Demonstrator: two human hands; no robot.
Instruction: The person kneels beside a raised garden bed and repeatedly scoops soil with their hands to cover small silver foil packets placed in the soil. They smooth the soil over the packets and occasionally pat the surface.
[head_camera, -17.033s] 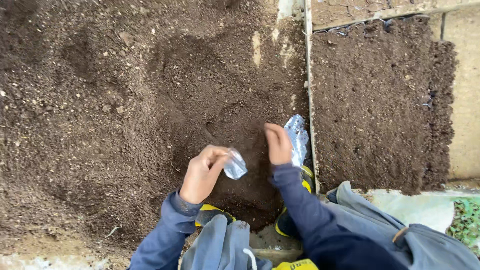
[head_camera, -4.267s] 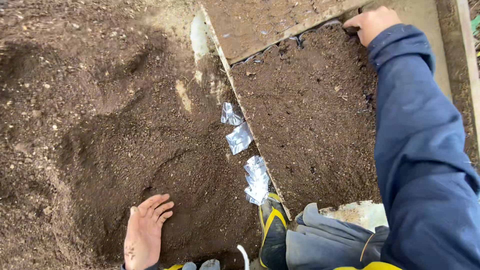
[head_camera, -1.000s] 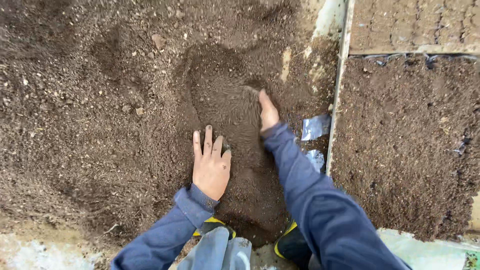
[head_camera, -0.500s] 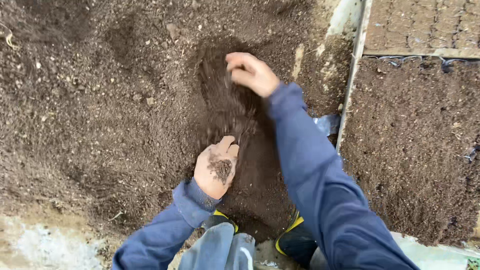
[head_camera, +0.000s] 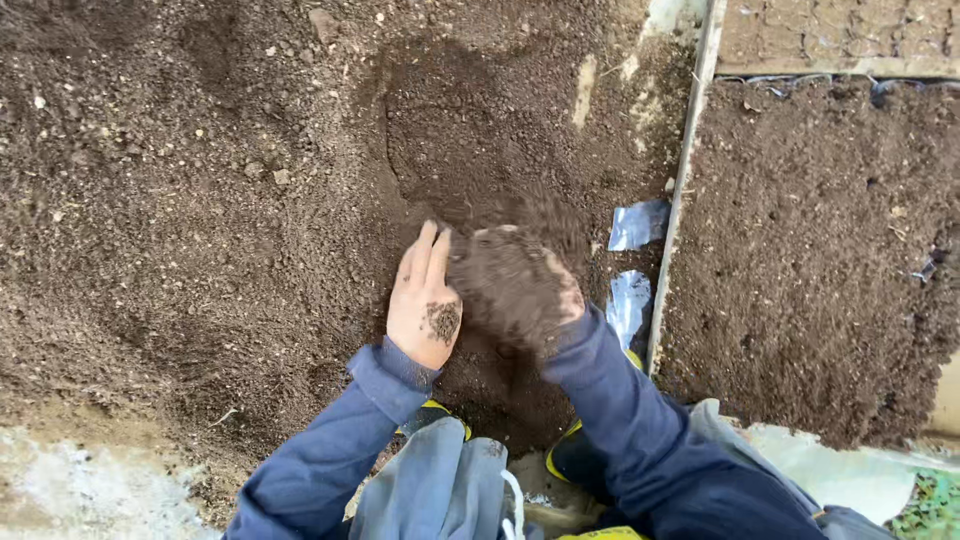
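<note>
On the dark soil bed (head_camera: 200, 200), left hand (head_camera: 425, 300) lies flat, right hand (head_camera: 520, 285) cups soil.

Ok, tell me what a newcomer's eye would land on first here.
First, the right hand at centre, heaped with dark soil that spills and blurs as it moves. Beside it the left hand lies flat on the soil bed, a patch of dirt on its back. Then two shiny plastic scraps by the board, with a filled tray on the right.
</note>
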